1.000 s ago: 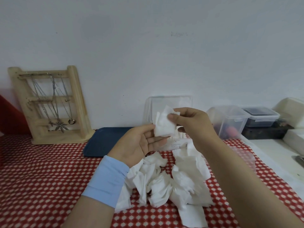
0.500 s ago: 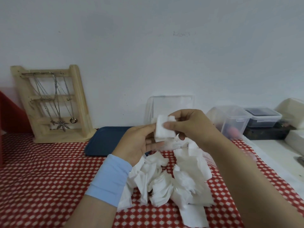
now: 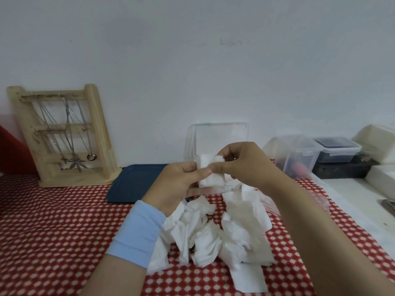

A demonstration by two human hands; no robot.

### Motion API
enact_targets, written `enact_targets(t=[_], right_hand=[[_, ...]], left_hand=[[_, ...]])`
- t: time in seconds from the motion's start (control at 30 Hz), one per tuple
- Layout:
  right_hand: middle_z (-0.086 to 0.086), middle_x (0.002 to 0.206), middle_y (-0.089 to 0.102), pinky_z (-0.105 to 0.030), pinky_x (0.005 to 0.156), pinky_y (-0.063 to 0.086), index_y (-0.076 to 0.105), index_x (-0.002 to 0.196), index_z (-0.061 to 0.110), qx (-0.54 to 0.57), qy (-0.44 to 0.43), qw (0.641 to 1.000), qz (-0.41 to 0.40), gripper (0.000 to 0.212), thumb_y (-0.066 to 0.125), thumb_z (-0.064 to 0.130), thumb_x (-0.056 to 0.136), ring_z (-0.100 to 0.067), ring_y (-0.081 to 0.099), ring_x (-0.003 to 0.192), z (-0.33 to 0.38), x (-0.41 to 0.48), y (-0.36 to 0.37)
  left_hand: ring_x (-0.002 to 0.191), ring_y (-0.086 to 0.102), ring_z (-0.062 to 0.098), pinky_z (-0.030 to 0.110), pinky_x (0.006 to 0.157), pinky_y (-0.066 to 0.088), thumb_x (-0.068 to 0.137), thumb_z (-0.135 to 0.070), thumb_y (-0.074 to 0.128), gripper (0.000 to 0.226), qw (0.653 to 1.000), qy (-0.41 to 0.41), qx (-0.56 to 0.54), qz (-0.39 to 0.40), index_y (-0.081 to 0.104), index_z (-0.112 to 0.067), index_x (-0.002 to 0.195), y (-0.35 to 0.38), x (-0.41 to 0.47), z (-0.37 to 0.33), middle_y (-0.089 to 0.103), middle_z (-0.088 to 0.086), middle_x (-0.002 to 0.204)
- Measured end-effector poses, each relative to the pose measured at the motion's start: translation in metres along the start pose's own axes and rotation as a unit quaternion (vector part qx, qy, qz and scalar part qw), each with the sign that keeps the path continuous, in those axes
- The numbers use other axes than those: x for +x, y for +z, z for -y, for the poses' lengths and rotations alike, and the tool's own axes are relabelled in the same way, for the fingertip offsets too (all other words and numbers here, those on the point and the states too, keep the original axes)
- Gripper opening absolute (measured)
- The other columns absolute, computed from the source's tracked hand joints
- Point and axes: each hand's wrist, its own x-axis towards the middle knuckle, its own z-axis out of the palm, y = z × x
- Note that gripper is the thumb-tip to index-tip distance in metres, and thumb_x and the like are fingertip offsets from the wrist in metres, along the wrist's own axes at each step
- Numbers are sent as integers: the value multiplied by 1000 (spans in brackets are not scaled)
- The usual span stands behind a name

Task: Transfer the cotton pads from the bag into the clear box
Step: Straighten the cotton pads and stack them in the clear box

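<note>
Left hand [image 3: 179, 184] and right hand [image 3: 245, 165] pinched one cotton pad [image 3: 210, 176]; flattening it first seemed wise before the clear box [image 3: 220, 135] at twelve o'clock.

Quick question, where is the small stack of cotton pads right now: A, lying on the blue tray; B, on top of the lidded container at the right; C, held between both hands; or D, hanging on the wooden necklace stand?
C: the left hand and the right hand both pinch the cotton pads, holding them up in front of the clear box.
</note>
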Motion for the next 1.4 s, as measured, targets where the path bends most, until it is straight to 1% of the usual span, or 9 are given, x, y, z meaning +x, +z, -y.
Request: enact_targets(t=[0.2,0.37,0.57,0.67,0.73,0.83,1.0,1.1,1.4], right_hand=[[11,51,48,-17,46,37,66,73,14,25,43,997,61,32,81,41,82,-6,40,44,-5,0,-9],[9,71,72,-23,52,48,74,98,19,5,43,997,62,27,79,43,84,-7,65,57,-9,1,-1],[7,75,74,-24,51,47,78,89,19,57,36,997,42,16,75,35,89,-11,61,58,-9,2,-4],[9,81,75,-17,48,48,77,92,25,-80,35,996,-26,11,70,33,93,-9,66,61,-21,9,-15],[11,88,75,-27,63,60,77,89,29,-252,54,966,-23,8,71,23,90,-9,69,70,-32,13,-26],[8,103,74,-34,84,59,74,95,32,-396,109,912,15,17,75,18,86,-14,69,89,-44,17,-30],[3,92,62,-32,70,49,52,98,17,-488,168,857,4,47,79,51,79,-20,62,88,-40,8,-23],[6,86,58,-32,73,50,52,98,18,-460,193,866,25,55,78,60,75,-18,61,86,-42,6,-20],[16,86,59,-32,86,56,70,102,29,-359,131,923,40,25,78,22,81,-13,62,88,-32,10,-28]], left_hand=[[104,74,29,32,80,63,97,-9,62,25,999,-22,-9,22,70,-1,118,-6,-1,-3,76,16,112],[106,74,26,27,77,62,96,-8,63,25,997,-60,-3,41,69,-1,120,-7,-1,0,76,14,114],[101,75,25,28,77,62,95,-2,65,25,998,-46,39,29,67,-2,120,-9,0,-1,77,12,111],[96,77,24,30,76,62,95,0,64,21,998,-28,41,-33,69,-1,116,-9,3,0,78,11,106],[95,77,22,29,75,63,95,-3,64,19,997,-22,35,-71,70,-1,114,-10,5,0,78,12,106],[97,76,22,30,77,62,96,-11,66,20,997,-24,33,-66,71,-2,113,-9,6,0,78,11,107],[94,77,22,27,74,62,97,-12,66,17,998,-23,42,-44,72,-4,110,-2,3,0,79,9,104],[93,77,21,27,75,62,96,-10,66,16,997,-22,57,-54,73,-6,110,0,3,1,79,8,104],[89,77,18,32,74,63,96,-9,66,17,990,-7,93,-103,73,-7,111,-3,6,4,79,6,101]])
